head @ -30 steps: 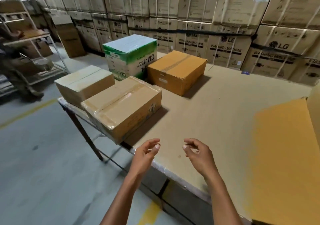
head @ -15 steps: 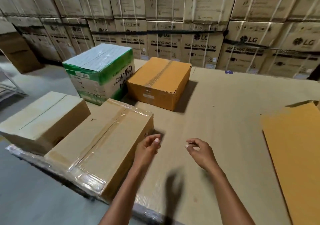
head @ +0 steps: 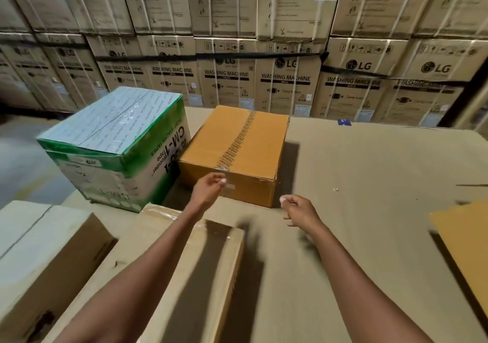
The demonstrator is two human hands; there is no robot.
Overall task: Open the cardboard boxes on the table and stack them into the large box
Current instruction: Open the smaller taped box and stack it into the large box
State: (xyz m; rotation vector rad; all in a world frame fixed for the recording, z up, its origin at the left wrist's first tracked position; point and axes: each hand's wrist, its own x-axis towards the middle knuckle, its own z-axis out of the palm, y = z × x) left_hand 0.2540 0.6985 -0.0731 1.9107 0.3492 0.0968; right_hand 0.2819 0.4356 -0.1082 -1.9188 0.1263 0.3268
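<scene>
An orange-brown taped box [head: 245, 142] sits mid-table, sealed with printed tape along its top. My left hand [head: 208, 192] hovers at its near face, fingers loosely curled, holding nothing. My right hand [head: 298, 209] floats just off the box's near right corner, fingers also loosely curled and empty. A green and white box [head: 116, 142] stands to the left of the orange one. Under my left forearm lies a flat brown box [head: 184, 276] wrapped in clear tape. Another pale brown box [head: 42, 258] sits at the near left. An orange flap of the large box [head: 464, 239] shows at the right edge.
The table [head: 369, 184] is covered in brown cardboard sheeting. A wall of stacked washing machine cartons [head: 285, 73] rises right behind the table. A small blue object [head: 344, 122] lies at the far table edge. Grey floor shows at the far left.
Both hands have reached forward over the table from the near edge to the orange-brown box. My view has moved in closer, over the flat brown box.
</scene>
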